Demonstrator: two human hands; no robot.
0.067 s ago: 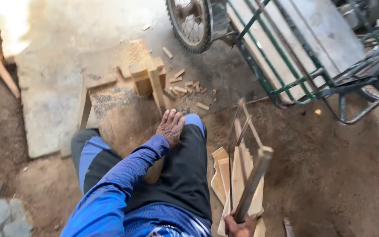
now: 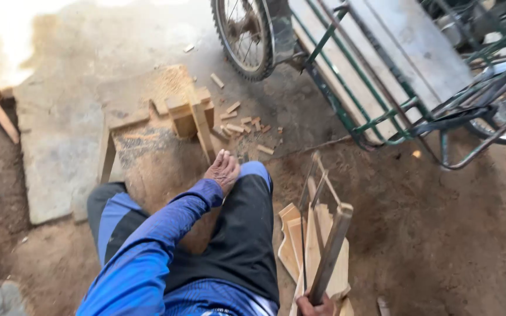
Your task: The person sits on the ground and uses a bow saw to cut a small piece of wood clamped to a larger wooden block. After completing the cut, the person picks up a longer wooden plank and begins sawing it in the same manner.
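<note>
My left hand (image 2: 224, 169), in a blue sleeve, rests on my knee with its fingers spread and nothing in it. At the bottom edge my right hand (image 2: 316, 305) grips the wooden handle of a frame saw (image 2: 326, 234), which points away from me over a pile of flat wood offcuts (image 2: 300, 240) on the dirt. In front of my knees stands a low wooden bench (image 2: 147, 126) covered in sawdust, with wooden blocks (image 2: 188, 111) stacked on its far end.
Small wood scraps (image 2: 241, 124) lie scattered past the bench. A cart with a spoked wheel (image 2: 244, 35) and green metal frame (image 2: 376, 111) holding pale boards stands at the upper right. A concrete slab (image 2: 54, 146) lies on the left.
</note>
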